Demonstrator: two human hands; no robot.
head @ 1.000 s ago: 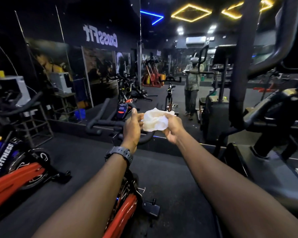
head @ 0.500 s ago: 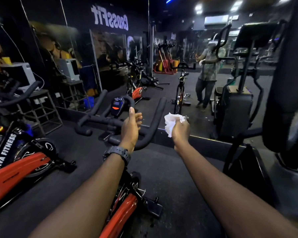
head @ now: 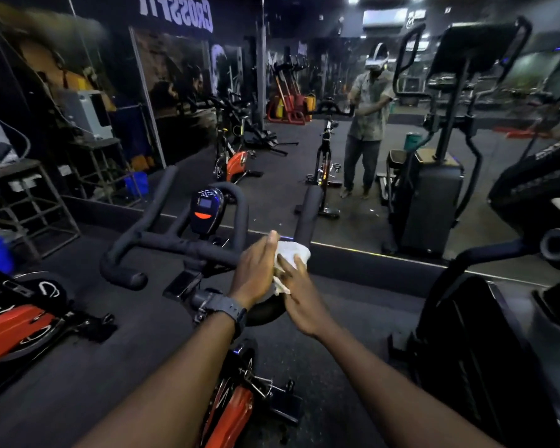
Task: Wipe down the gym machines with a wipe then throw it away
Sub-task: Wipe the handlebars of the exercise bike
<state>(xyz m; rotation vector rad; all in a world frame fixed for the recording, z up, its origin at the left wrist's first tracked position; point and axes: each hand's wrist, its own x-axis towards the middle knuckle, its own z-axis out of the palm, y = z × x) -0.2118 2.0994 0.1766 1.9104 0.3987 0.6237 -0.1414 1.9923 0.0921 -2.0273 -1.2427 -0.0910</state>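
Note:
A crumpled white wipe (head: 294, 250) sits between my two hands, just above the right side of the black handlebar (head: 181, 245) of the orange spin bike (head: 230, 412) in front of me. My left hand (head: 256, 270), with a dark watch on its wrist, is flat with straight fingers and presses against the wipe's left side. My right hand (head: 301, 299) holds the wipe from the right, its fingers laid over the cloth. The bike's small console (head: 204, 211) stands at the middle of the bars. The handlebar's right grip is partly hidden behind my hands.
A second orange bike (head: 13, 324) lies close on the left. A black elliptical machine (head: 466, 350) stands close on the right. A mirror wall (head: 366, 205) runs ahead and reflects me and the machines. A metal stand (head: 29, 195) is at the far left.
My hands have dropped from chest height to the handlebar. The left hand let go of the wipe, then closed flat against it again. The view has tilted down and nearer the bike.

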